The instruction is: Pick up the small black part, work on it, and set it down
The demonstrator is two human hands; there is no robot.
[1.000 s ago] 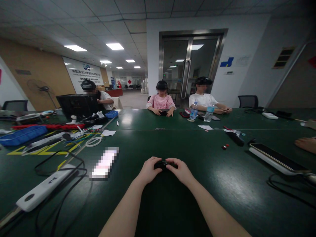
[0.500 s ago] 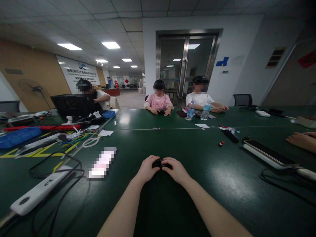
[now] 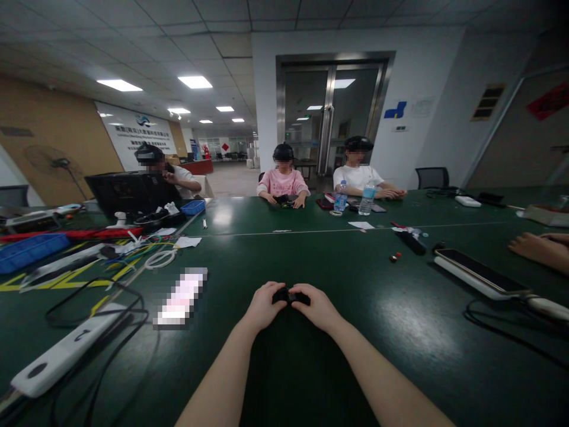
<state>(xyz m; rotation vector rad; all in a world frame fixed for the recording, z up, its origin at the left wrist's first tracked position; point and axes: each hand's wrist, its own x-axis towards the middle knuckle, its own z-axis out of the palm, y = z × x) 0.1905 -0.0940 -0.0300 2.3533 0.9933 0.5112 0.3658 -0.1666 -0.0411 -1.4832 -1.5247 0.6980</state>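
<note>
Close in front of me, a small black object [image 3: 281, 295] is held low at the green table [image 3: 355, 267] between both hands. My left hand [image 3: 265, 303] is closed on its left end, thumb toward me and fingers on the far side. My right hand [image 3: 319, 305] grips the right end in the same way. A lighter spot shows at the object's middle, where the two thumbs nearly meet. Fingers cover much of it, so its exact kind cannot be made out.
Left of my hands lie a blurred-out phone [image 3: 182, 296] and a white power strip [image 3: 66, 353] with black cable. To the right, a dark-screened phone [image 3: 482, 273] rests on a white block. Two water bottles [image 3: 367, 198], a blue tray [image 3: 33, 252] and several seated people are farther off.
My view has turned slightly to the right. Both hands keep their hold on the black object. Across the table, the person in pink has tilted up a dark item.
</note>
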